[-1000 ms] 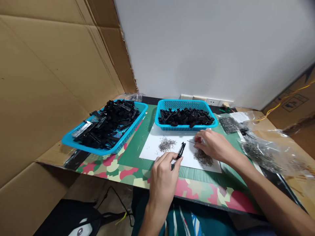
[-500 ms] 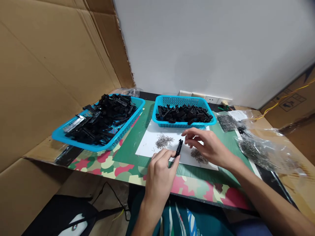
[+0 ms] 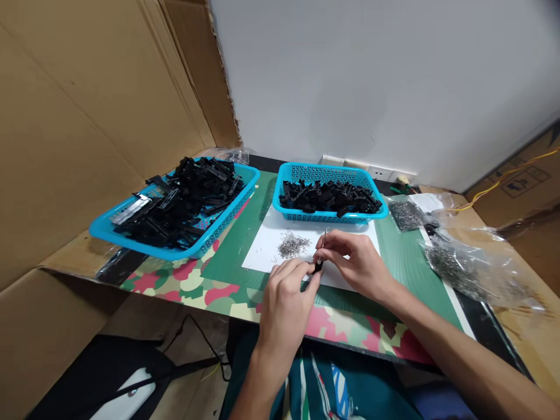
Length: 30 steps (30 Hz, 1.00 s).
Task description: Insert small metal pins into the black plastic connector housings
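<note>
My left hand (image 3: 286, 291) is closed on a small black plastic part (image 3: 319, 266), pinched between thumb and fingers above the white paper's near edge. Close against its top is my right hand (image 3: 350, 256), fingers closed on a thin metal piece (image 3: 324, 238) that sticks up from the fingertips. Fingers hide most of the black part and the metal piece's lower end. Left of the hands, a pile of small metal wire pieces (image 3: 292, 245) lies on the white paper (image 3: 258, 254). My right hand covers the paper's right side.
A blue basket (image 3: 331, 217) of black plastic parts stands behind the paper. Another blue basket (image 3: 227, 219), heaped with longer black parts, sits at the left. Clear bags (image 3: 455, 262) of small metal pieces lie to the right. Cardboard (image 3: 87, 87) walls the left side.
My right hand has come down and left onto the black part, with the metal piece now upright in its fingers. The left hand keeps its hold. The view has shifted slightly.
</note>
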{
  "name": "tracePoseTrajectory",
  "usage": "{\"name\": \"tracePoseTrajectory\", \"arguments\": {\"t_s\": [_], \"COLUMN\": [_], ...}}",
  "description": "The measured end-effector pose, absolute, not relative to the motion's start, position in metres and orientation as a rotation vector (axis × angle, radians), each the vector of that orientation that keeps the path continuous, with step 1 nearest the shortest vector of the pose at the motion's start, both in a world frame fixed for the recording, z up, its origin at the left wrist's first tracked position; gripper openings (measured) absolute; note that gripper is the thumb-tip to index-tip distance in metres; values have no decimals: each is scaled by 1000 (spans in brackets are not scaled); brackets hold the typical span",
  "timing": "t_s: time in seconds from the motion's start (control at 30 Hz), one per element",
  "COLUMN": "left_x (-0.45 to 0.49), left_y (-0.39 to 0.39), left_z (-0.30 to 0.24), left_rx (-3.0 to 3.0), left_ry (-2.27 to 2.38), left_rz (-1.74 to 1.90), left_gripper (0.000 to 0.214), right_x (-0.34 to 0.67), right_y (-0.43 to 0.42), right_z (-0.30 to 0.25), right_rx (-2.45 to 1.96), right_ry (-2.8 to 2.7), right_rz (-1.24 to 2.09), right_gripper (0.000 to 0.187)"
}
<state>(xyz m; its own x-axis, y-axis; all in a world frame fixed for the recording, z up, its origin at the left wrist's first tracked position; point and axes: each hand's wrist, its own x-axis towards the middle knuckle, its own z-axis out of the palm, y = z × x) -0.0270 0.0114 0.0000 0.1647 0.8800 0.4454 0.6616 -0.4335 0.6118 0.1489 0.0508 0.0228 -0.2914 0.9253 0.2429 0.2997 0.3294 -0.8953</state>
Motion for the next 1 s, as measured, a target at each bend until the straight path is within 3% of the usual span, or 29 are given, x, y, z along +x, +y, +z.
{"name": "tracePoseTrajectory", "arguments": {"t_s": [0.53, 0.7, 0.87, 1.0], "left_x": [-27, -30, -39, -45], "left_y": [12, 12, 18, 50], "left_z": [2, 4, 21, 50], "left_rx": [2116, 2058, 1952, 2022], "left_ry": [1531, 1661, 1826, 1822], "left_rz": [1086, 1293, 1472, 1605], "left_gripper": [13, 2, 12, 14], "right_x": [147, 162, 178, 177], "right_y": [46, 55, 66, 69], "right_z": [25, 25, 26, 23], "right_rx": [-1021, -1074, -1306, -1299], "right_ry": [-1876, -1823, -2361, -2485], "right_rz": [842, 556, 243, 137], "right_gripper": [14, 18, 19, 17]}}
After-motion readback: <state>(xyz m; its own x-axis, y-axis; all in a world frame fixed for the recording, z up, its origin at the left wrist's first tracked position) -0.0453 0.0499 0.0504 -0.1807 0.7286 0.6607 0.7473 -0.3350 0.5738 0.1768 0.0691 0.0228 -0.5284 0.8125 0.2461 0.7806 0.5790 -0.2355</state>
